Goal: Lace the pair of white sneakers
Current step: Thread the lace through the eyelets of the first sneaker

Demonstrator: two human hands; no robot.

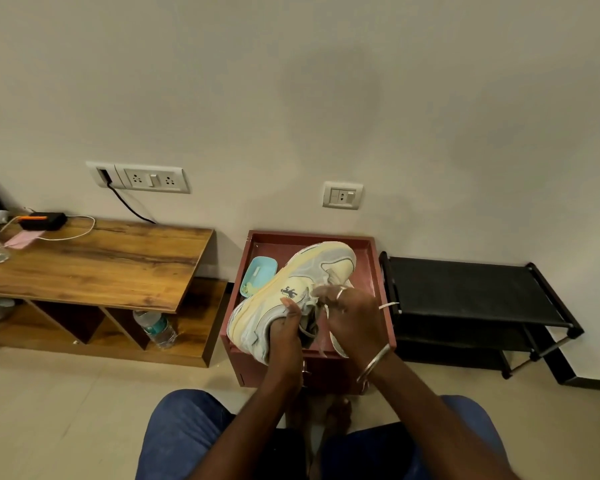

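Observation:
A white and pale yellow sneaker [291,289] lies tilted over the red box [378,268], toe toward the wall. My left hand [286,332] grips it at the heel opening, thumb on the side panel. My right hand [352,317] is closed at the tongue area, pinching what looks like a white lace; its fingers are blurred. A white lace tip [388,305] sticks out to the right of that hand. Part of a second sneaker [336,344] shows under my right hand, mostly hidden.
A light blue tray [257,277] rests in the red box beside the sneaker. A wooden bench [101,261] stands at the left with a water bottle [156,329] under it. A black shoe rack [471,292] stands at the right. My knees in blue jeans [187,427] are at the bottom.

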